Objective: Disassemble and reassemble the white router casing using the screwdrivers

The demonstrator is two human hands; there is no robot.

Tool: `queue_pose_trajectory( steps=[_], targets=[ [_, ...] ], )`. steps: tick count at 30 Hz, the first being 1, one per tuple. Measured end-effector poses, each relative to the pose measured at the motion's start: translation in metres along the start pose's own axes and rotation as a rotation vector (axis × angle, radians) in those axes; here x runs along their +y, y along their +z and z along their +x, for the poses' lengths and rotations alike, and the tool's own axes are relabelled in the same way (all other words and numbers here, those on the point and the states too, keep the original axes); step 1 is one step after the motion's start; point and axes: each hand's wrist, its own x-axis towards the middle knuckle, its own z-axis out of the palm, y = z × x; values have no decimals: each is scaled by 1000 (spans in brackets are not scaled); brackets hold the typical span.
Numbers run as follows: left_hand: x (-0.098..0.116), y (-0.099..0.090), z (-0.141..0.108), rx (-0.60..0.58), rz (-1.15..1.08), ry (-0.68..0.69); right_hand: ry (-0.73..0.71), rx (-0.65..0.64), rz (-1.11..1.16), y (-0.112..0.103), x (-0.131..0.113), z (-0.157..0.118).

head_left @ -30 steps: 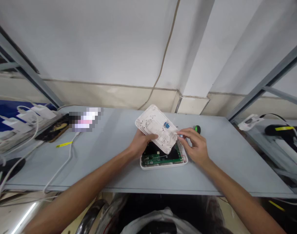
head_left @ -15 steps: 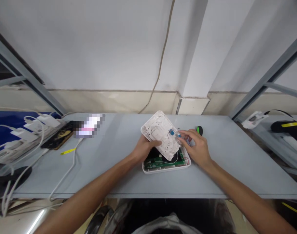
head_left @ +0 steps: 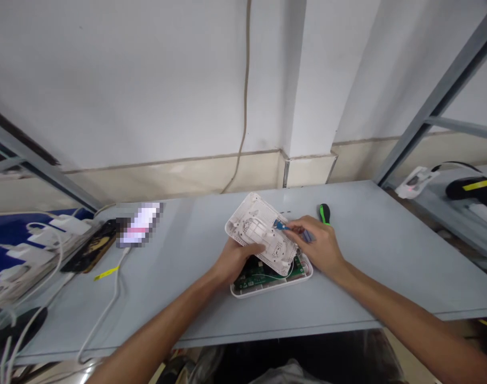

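My left hand (head_left: 239,256) grips the left edge of a white perforated plastic cover (head_left: 263,234), thumb across its inner face. The cover is tilted above an open white housing (head_left: 263,292). A green circuit board (head_left: 253,278) lies inside that housing, and a thin white wire (head_left: 267,276) runs over it. At the cover's upper right edge, the fingers of my right hand (head_left: 317,240) pinch a small blue piece (head_left: 281,226) against the cover; its exact kind is too small to tell. A bluish-grey object (head_left: 308,236) shows under my right hand, mostly hidden.
A green-and-black handled tool (head_left: 324,213) lies beyond my right hand. To the left are a lit phone (head_left: 141,224) on a white cable, a dark phone (head_left: 93,248) and a power strip with chargers (head_left: 31,253). Metal shelf posts (head_left: 423,122) flank the table.
My view has tilted and shifted slightly. The right fingers have moved the blue piece left onto the cover's surface. My left hand still holds the cover over the housing.
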Motion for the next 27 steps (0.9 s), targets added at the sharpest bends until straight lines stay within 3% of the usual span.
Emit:
queue_pose_trajectory(
  steps=[6, 14, 21, 27],
  targets=[
    [-1, 3, 2, -39, 26, 20, -22, -19, -47, -4, 2, 4],
    [1, 9, 1, 18, -36, 54, -39, -10, -106, -3, 0, 0],
    [-1, 7, 3, 16, -109, 105, -92, -74, -106, -2, 5, -1],
    [-10, 3, 0, 26, -103, 68, -177, 24, -128, 2, 0, -2]
  ],
)
